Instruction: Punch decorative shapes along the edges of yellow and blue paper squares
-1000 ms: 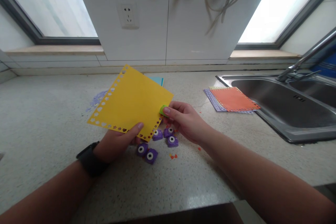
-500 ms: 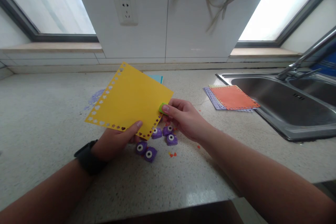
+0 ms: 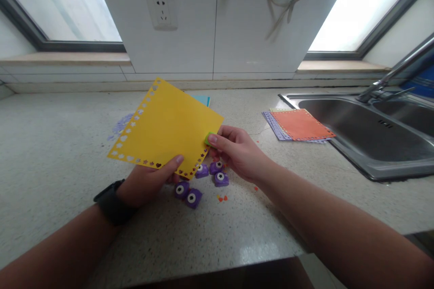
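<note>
The left hand (image 3: 149,180) pinches the yellow sheet (image 3: 167,128) above the purple punches (image 3: 200,180); the right hand (image 3: 237,149) clamps a green punch (image 3: 209,139), mostly hidden, on its edge. A loose pinch could let the sheet slip, misplacing the cut.

Both bare forearms are extended forward from the lower corners and converge toward the middle; the left hand (image 3: 145,183) is held palm up, its thumb laid flat across the top and its fingers curled beneath in a pinch; a black wristband (image 3: 111,207) is worn on the left wrist; the right hand (image 3: 237,151) is turned inward, thumb and forefinger pressed together at the tips, the remaining fingers curled loosely.
</note>
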Available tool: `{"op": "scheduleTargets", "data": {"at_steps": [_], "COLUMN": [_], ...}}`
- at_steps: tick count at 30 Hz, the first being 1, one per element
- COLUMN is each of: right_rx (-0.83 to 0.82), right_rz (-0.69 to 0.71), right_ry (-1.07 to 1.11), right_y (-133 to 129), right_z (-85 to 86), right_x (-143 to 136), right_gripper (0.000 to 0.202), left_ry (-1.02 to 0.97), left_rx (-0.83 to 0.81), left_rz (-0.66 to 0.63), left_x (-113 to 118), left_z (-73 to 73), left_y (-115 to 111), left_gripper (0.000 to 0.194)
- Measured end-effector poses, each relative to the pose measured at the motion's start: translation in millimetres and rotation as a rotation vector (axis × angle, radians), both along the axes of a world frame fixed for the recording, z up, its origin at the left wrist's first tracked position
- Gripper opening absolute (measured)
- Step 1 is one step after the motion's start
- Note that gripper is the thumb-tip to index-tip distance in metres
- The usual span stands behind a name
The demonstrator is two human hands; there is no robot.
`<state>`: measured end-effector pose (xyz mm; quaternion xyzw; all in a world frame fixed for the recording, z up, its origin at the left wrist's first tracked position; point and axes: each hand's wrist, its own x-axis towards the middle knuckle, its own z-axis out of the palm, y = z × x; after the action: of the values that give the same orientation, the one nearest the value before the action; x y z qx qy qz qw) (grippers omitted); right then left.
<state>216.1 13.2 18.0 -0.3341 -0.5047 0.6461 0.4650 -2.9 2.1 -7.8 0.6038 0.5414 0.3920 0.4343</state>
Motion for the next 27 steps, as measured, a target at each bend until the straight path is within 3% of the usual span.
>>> {"op": "scheduleTargets", "data": {"at_steps": [8,19,24,27], "right_rx": [0.065,0.053,0.058,0.129], "right_rz": [-0.019,-0.024,-0.161,-0.247], "right_ry": [-0.035,0.020,0.068,-0.028], "right_y": [-3,2,11,17], "right_z": [5.4,0.5,-1.4,-2.9], "right_x": [-2,2,13,21], "right_gripper": [0.037,0.033,0.028,0.029], "left_ry": [0.052,-0.056,-0.083,-0.113], "left_rx": [0.024,-0.035,-0.022,0.013], "left_rz": [-0.051,-0.027,0.004,0.025], "left_x": [-4,-4,-4,-4], "left_z": [-1.2,-1.2,-2.7,-3.9], "left_y": [0,0,0,3], "left_gripper": [0.021,0.020,0.025,0.029]}}
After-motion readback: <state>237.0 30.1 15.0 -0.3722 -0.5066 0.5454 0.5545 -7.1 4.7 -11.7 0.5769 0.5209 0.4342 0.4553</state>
